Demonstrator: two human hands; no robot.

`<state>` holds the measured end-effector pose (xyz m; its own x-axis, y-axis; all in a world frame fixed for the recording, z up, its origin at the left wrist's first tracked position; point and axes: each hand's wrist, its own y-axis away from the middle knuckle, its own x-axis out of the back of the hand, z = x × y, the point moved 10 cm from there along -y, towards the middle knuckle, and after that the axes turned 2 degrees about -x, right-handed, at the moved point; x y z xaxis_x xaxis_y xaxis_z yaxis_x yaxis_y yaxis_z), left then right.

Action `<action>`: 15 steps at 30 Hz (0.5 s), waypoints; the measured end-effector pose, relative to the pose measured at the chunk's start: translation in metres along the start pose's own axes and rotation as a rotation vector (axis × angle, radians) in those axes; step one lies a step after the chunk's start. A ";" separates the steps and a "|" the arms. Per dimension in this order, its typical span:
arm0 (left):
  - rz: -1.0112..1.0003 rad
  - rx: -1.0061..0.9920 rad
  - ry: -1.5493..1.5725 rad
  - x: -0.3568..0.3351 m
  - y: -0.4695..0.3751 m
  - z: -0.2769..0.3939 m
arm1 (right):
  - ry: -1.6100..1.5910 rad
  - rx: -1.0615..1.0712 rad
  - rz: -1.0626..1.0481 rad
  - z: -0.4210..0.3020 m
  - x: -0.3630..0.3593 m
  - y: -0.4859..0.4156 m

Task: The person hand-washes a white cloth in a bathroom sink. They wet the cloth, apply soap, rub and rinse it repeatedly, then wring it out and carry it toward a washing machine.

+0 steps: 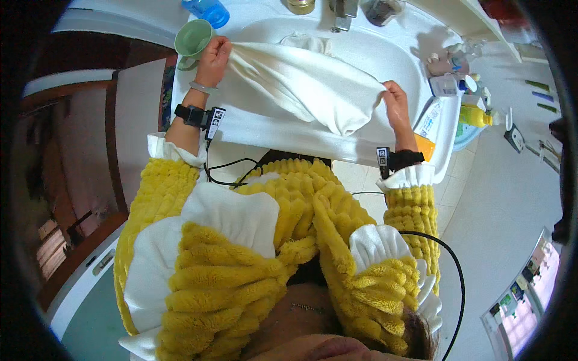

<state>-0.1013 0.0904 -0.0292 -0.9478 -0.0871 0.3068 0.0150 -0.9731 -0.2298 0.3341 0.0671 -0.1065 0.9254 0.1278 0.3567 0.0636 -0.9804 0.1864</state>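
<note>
A white cloth point(307, 85) hangs stretched over the washbasin point(397, 58), its lower folds drooping towards the front rim. My left hand point(214, 61) grips one end of it at the upper left, close beside a green mug point(194, 40). At the other end, my right hand point(395, 103) pinches the cloth's edge between thumb and fingers. Behind it, a second piece of white cloth point(309, 43) lies in the basin, partly hidden by the held one.
Beyond the basin stand a faucet point(344, 16), a gold-coloured jar point(301, 5) and a dark-filled jar point(383, 11). A blue cup point(212, 13) is at the back left. Several bottles, including a yellow one point(473, 116), crowd the right side. A black cable point(458, 270) loops past my right sleeve.
</note>
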 end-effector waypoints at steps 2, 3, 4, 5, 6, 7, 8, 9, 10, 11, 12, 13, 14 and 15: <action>0.001 0.163 0.050 0.000 -0.003 -0.003 | -0.143 0.164 0.020 -0.043 0.022 0.014; -0.013 -0.027 -0.003 0.000 -0.008 0.022 | -0.150 0.187 0.064 -0.061 0.035 0.020; 0.011 -0.152 -0.045 0.003 -0.011 0.042 | -0.162 0.239 0.025 -0.084 0.038 0.031; -0.012 -0.216 -0.128 0.001 -0.013 0.054 | -0.242 0.215 0.063 -0.097 0.045 0.040; 0.001 -0.187 -0.074 0.005 -0.017 0.056 | -0.150 0.298 0.106 -0.120 0.053 0.054; 0.035 -0.213 -0.054 0.009 -0.020 0.063 | -0.057 0.378 0.147 -0.140 0.060 0.070; 0.043 -0.248 -0.031 0.011 -0.022 0.070 | -0.201 0.387 0.184 -0.145 0.064 0.081; 0.091 -0.326 0.004 0.016 -0.023 0.079 | -0.200 0.461 0.174 -0.155 0.061 0.093; 0.117 -0.292 -0.032 0.017 -0.027 0.076 | -0.179 0.281 0.187 -0.136 0.056 0.088; 0.001 -0.258 -0.049 0.003 -0.031 0.072 | -0.153 0.138 0.178 -0.119 0.047 0.089; -0.049 -0.272 -0.062 -0.004 -0.033 0.072 | 0.009 0.065 0.154 -0.104 0.034 0.083; -0.094 -0.289 -0.078 -0.012 -0.034 0.071 | -0.071 -0.136 0.012 -0.077 0.018 0.079; -0.114 -0.261 -0.145 -0.018 -0.036 0.065 | -0.081 -0.227 -0.041 -0.059 0.005 0.073; -0.187 -0.201 -0.207 -0.029 -0.038 0.055 | -0.087 -0.398 -0.043 -0.035 -0.001 0.073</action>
<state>-0.0571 0.1178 0.0215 -0.8433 0.0273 0.5367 -0.2355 -0.9165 -0.3234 0.3244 0.0007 -0.0615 0.9543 0.1375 0.2652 -0.0308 -0.8378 0.5451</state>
